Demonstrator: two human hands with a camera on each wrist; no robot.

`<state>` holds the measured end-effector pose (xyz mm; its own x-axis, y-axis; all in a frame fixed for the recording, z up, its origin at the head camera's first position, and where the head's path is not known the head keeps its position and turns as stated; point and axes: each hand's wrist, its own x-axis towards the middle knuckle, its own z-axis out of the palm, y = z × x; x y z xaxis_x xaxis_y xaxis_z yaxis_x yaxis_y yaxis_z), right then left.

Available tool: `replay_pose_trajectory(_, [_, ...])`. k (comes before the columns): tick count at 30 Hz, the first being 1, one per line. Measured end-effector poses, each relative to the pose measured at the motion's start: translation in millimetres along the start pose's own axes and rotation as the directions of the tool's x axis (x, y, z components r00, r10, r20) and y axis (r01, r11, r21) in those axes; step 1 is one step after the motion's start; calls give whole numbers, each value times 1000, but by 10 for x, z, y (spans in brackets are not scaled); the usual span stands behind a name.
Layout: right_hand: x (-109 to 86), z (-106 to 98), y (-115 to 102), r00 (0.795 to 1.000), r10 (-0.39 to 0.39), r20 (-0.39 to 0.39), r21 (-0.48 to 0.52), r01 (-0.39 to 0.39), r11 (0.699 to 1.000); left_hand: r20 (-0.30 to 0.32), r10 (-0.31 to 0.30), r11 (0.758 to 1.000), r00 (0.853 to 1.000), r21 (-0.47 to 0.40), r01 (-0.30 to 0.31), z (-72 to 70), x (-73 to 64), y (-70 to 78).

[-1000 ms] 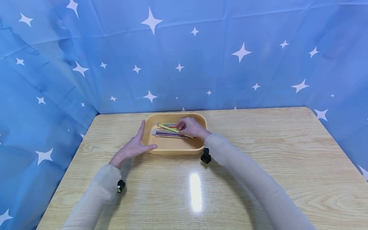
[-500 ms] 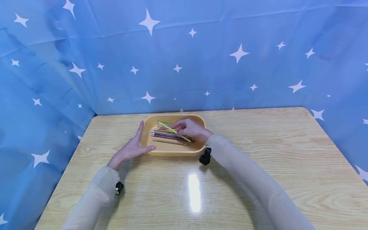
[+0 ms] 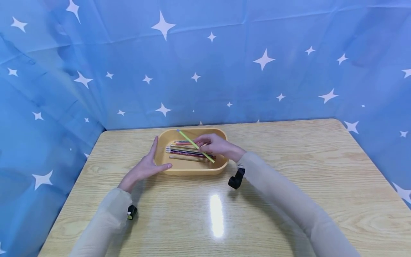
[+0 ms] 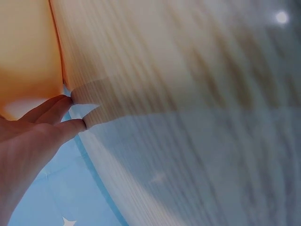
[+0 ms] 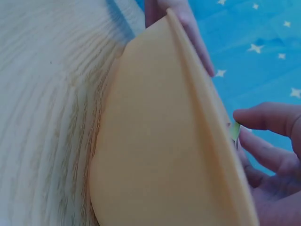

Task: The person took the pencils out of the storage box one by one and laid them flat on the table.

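Note:
A shallow yellow-orange plastic tray (image 3: 183,172) sits near the table's back edge. My right hand (image 3: 214,146) is over it, pinching a yellow-green pencil (image 3: 187,137) with a blue end. That pencil slants across the other pencils (image 3: 184,151) lying in the tray, its blue end up at the back rim. The right wrist view shows thumb and fingers around the green pencil tip (image 5: 236,131) just past the tray's rim. My left hand (image 3: 145,166) lies against the tray's left front corner, fingers and thumb straight and spread along its rim.
The wooden table (image 3: 289,171) extends to the right and in front of the tray. A blue curtain with white stars (image 3: 205,64) hangs behind and to the left. Black wrist cameras (image 3: 236,181) hang beneath both sleeves.
The yellow-green pencil has risen off the others and turned to a steeper slant in my right hand. One gold pencil now lies apart in front of the bunch. My left hand stays at the tray.

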<state>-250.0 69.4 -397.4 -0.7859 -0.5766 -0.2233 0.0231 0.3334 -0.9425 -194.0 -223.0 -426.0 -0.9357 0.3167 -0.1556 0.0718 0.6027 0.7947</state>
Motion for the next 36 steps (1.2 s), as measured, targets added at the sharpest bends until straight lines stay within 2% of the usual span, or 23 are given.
replay_pose_trajectory(11, [-273,-213,-21,999,-37,24,15,37,999,1,-5,1000,1000,-1,5,9,-5,-3])
replay_pose_trajectory(21, [-566,-528,6,998,-34,-45,-11,34,999,7,-5,1000,1000,14,5,14,4,6])
replay_pose_trajectory(29, [-745,-745,201,993,-11,-115,-41,6,999,1,-3,1000,1000,19,3,20,6,7])
replay_pose_trajectory(36, [-961,-918,451,982,46,-183,-37,-54,998,-14,-1,1000,1000,18,1,20,1,0])
